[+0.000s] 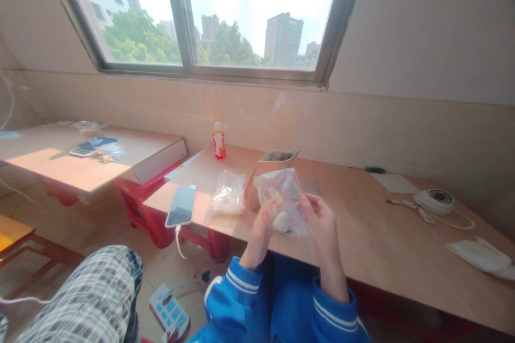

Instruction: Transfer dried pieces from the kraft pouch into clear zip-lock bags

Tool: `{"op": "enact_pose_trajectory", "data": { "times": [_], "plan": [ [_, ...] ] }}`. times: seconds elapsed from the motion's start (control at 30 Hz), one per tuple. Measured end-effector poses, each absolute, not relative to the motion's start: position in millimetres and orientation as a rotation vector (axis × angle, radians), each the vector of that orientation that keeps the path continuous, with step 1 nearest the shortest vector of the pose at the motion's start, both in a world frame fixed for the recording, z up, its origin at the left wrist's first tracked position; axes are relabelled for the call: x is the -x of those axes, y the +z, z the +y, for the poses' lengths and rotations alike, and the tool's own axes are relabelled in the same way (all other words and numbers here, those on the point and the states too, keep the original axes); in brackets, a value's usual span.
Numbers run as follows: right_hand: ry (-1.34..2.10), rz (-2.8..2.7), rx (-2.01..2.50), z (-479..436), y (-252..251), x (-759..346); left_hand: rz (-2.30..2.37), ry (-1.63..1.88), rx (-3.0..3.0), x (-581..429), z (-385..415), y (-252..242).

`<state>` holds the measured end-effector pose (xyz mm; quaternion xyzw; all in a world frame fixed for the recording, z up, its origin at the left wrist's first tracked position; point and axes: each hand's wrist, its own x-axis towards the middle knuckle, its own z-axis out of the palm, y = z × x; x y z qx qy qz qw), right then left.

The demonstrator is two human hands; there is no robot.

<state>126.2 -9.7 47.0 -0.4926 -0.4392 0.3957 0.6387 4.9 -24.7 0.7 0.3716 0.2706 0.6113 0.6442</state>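
Observation:
A clear zip bag (295,185) with a red edge is held up in front of the table's near edge. Inside it are a pale rounded piece (281,222) and other small things that are too blurred to name. My left hand (262,228) grips the bag's lower left side. At its upper right edge, my right hand (319,220) pinches the plastic between thumb and fingers. Right behind the bag stands a brown paper pouch (277,159), its top open and its contents hidden. A stack of clear plastic bags (228,193) lies to the left.
A phone (181,205) with a cable lies at the table's left edge, below a red-and-white bottle (219,142). To the right sit a dome camera (434,201) and a white packet (483,257). A power strip (169,311) and someone's plaid-covered leg (84,300) are lower left.

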Motion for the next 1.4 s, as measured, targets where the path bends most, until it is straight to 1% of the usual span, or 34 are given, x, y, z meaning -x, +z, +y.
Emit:
{"op": "enact_pose_trajectory", "data": {
  "times": [0.1, 0.17, 0.27, 0.6, 0.73, 0.97, 1.23, 1.4],
  "plan": [
    [0.705, -1.051, 1.143, -9, 45, -129, 0.723, 1.444, -0.852, 2, -21, 2],
    [0.675, -1.148, 1.122, -11, 47, -130, 0.778, 1.461, -0.872, 6, -18, 0],
    [0.782, -1.315, 1.087, -15, 50, -129, 0.828, 1.466, -0.922, 10, -16, -2],
    [1.014, -1.429, 1.133, -11, 40, -126, 0.881, 1.457, -1.073, 14, -18, 3],
    [1.032, -1.43, 1.18, -10, 37, -127, 0.906, 1.431, -1.123, 14, -19, 3],
    [1.073, -1.304, 1.093, -4, 28, -126, 0.924, 1.42, -1.028, 12, -18, 4],
    [0.829, -1.163, 1.181, -2, 33, -126, 0.832, 1.473, -0.754, 11, -10, -8],
    [0.729, -1.243, 1.2, -2, 33, -126, 0.705, 1.359, -0.744, 11, -16, -1]
  ]
}}
